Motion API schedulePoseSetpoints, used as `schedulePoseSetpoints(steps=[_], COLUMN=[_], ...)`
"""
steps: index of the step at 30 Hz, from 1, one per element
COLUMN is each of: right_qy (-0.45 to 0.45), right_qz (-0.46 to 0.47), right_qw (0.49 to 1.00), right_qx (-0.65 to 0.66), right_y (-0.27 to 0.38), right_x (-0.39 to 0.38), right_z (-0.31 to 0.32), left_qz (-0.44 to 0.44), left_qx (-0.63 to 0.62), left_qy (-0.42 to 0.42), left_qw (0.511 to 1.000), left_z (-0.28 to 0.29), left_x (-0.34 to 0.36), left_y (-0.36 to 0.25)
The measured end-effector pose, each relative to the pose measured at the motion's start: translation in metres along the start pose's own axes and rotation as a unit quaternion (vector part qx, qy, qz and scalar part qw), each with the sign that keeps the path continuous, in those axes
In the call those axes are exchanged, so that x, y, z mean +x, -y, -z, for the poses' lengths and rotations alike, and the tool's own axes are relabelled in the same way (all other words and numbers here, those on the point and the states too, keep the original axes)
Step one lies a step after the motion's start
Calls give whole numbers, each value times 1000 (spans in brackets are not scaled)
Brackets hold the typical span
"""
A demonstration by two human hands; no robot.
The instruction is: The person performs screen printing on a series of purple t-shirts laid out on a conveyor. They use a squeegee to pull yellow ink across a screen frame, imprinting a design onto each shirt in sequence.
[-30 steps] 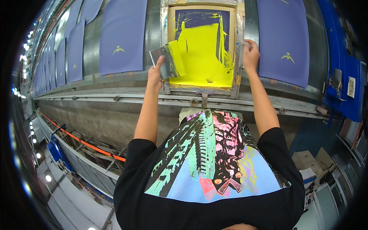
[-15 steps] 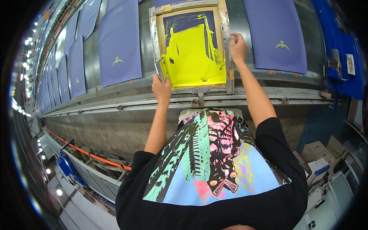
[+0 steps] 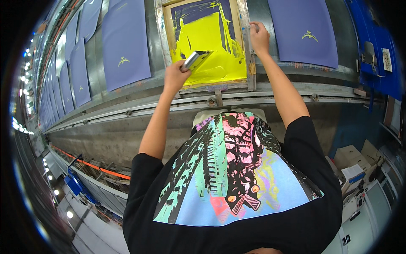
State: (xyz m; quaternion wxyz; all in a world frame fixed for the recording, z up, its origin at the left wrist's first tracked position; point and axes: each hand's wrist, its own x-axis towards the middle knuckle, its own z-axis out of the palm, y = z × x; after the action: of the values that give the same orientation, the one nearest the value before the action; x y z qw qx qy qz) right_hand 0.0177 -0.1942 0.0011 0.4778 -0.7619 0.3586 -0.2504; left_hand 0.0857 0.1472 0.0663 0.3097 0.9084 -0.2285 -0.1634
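Note:
A screen-printing frame (image 3: 248,70) lies on the long table, its mesh covered with bright yellow ink (image 3: 203,36). My left hand (image 3: 176,78) is closed around the end of a metal squeegee (image 3: 195,60). The squeegee slants up to the right over the near left part of the ink, with yellow on its side. Whether its blade touches the mesh is hard to see. At the frame's right side, my right hand (image 3: 260,39) has its fingers curled on the edge bar.
Purple-blue fabric panels (image 3: 127,38) with small yellow prints lie along the table to the left, and another panel (image 3: 304,31) lies to the right. A metal rail (image 3: 262,98) runs along the near edge. Blue machinery (image 3: 380,63) stands at far right, with cardboard boxes (image 3: 353,156) below.
My left hand has swung the squeegee from the frame's left edge inward over the ink, tilting it rightward. My right hand stays at the frame's right side. The whole view has shifted slightly.

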Motion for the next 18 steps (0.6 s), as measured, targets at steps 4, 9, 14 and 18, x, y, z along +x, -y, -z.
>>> schedulePoseSetpoints(steps=[4, 9, 14, 18], right_qy=[7, 32, 27, 28], right_qz=[-25, -41, -31, -19], right_qw=[999, 998, 999, 999], right_qx=[-25, -40, -33, -22], right_y=[-1, -13, -4, 1], right_x=[0, -7, -16, -14], right_z=[3, -6, -10, -3], left_qz=[13, -29, -37, -53], left_qx=[-16, -26, 31, 90], left_qy=[25, 88, 323, 431], left_qw=[999, 995, 945, 896], left_z=[5, -23, -20, -28], left_x=[9, 52, 75, 82], left_y=[-1, -10, -19, -24])
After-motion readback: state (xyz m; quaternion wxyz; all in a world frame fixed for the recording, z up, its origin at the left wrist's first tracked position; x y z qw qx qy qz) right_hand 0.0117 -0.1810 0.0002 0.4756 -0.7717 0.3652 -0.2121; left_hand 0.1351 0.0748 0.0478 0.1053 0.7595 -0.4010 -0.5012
